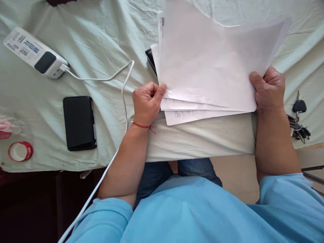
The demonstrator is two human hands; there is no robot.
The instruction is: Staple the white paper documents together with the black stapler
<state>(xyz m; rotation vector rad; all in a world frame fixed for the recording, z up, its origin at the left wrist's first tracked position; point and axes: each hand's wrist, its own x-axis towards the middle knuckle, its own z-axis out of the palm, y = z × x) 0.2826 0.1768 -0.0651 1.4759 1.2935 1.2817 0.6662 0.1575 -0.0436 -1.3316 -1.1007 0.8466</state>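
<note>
A blank white sheet of paper (207, 60) is stretched between my two hands, its far edge curling up. My left hand (148, 101) pinches its near left corner between thumb and fingers. On the other side, my right hand (270, 86) grips the right edge, thumb on top and fingers hidden beneath. Under that sheet lie more papers (187, 116), fanned out a little, with small print showing along their near edges. Whether my hands also hold some of these lower sheets I cannot tell. A dark flat thing (151, 60) peeks out at the stack's left side.
A pale green cloth (108, 101) covers the table. To the left are a white power bank (32, 52) with a plugged-in white cable (101, 79), a black phone (79, 123) and a red tape roll (20, 151). Keys (299, 116) lie near the right edge.
</note>
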